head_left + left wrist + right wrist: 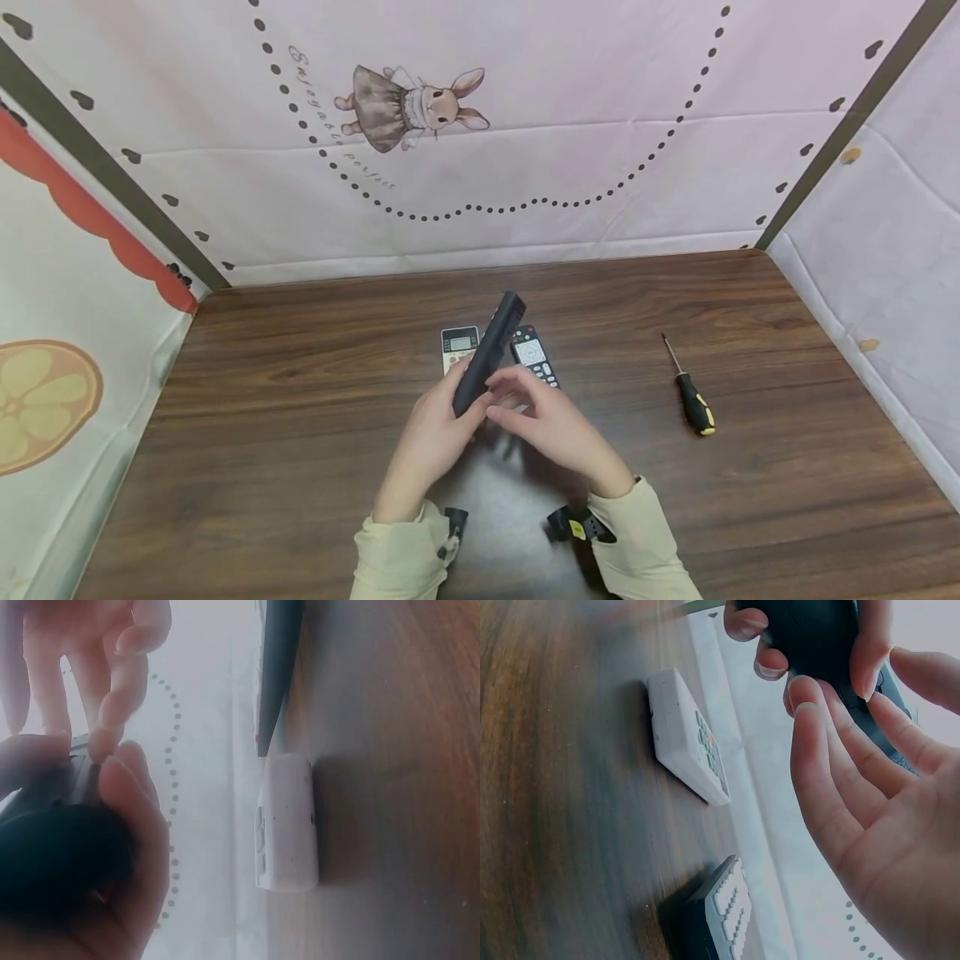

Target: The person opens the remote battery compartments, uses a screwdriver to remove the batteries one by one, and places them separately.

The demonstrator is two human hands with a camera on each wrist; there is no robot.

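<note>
left hand: one, bare, fingers and thumb curled round the lower part of a black remote. right hand: one, bare, fingers loosely extended and a little parted, wrapped round nothing; fingertips at the lower part of the same remote, near the left thumb, exact contact hard to tell from where i stand.

black remote: one, held up above the table between the two hands, tilted, far end leaning away and to the right.

pale sleeves: two, one per arm, with a dark wrist strap at the right cuff.

white remote: one, lying on the table beyond the left hand, buttons up, partly covered by it. dark remote with pale pad: one, lying beyond the right hand, buttons up, near end hidden.

screwdriver: one, black and yellow handle, lying well apart to the right, shaft pointing away.

table: brown, wood-grained. back cloth: pinkish white, hung behind, printed with a rabbit in a dress.
</note>
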